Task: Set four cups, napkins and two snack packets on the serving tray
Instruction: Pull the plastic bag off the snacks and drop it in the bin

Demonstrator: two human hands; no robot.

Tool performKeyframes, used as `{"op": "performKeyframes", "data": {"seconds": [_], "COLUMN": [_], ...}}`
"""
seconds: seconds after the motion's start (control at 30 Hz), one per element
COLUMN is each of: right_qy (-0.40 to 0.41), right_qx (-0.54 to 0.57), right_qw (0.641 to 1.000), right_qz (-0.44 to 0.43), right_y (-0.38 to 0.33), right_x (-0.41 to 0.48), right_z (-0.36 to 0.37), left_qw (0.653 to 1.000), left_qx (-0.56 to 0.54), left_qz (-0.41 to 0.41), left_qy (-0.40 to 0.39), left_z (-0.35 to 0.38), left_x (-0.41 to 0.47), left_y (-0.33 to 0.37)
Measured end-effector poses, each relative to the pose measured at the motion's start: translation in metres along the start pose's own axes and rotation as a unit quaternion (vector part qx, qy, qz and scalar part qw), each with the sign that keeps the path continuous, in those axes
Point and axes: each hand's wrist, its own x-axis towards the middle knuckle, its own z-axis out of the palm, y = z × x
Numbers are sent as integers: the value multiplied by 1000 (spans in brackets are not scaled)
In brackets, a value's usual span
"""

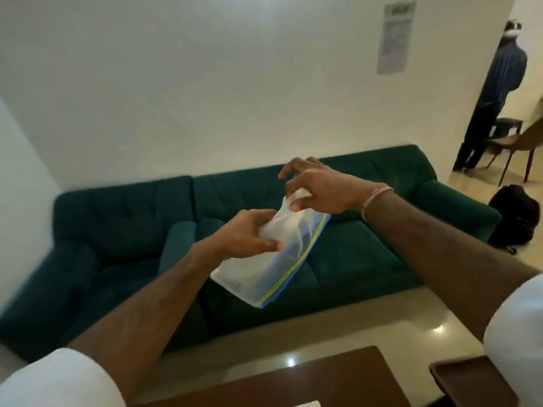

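I hold a clear zip-lock bag [264, 271] with a blue and yellow seal strip in the air above the sofa. My left hand [246, 236] grips the bag's bunched upper part from the left. My right hand [317, 189] pinches the crumpled top of the bag from above. White material shows inside the bag, too blurred to name. A dark brown serving tray [470, 383] shows its corner at the bottom right, partly hidden by my right sleeve. No cups or snack packets are in view.
A dark green sofa [117, 230] runs along the white wall ahead. A dark wooden table [323, 386] lies at the bottom edge. A black backpack [514, 218] sits on the floor at right. A person [493, 95] stands by a chair [514, 145] in the far right doorway.
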Motion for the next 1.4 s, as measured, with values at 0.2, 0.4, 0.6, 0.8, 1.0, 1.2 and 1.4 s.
{"op": "performKeyframes", "data": {"seconds": [0.2,0.4,0.6,0.8,1.0,1.2,1.4], "right_qy": [136,-108,-116,-143,-201,-311,-374], "right_qx": [321,694,764,762,608,192,48], "right_qw": [920,681,623,629,765,899,874], "right_qz": [179,210,124,57,-67,-243,-305], "right_y": [-79,-143,-205,-275,-362,-494,-633], "right_x": [20,21,65,110,160,229,258], "right_z": [-1,66,102,138,182,260,428], "left_qw": [945,862,860,860,908,944,919], "left_qx": [-311,-486,-471,-427,-262,-42,108], "left_qz": [-44,-64,-96,-170,-275,-326,-367], "left_qy": [96,129,170,222,176,18,-89], "left_z": [-62,-93,-120,-151,-200,-234,-197], "left_x": [-72,-135,-205,-289,-390,-510,-645], "left_y": [-23,-44,-67,-110,-167,-283,-441]}}
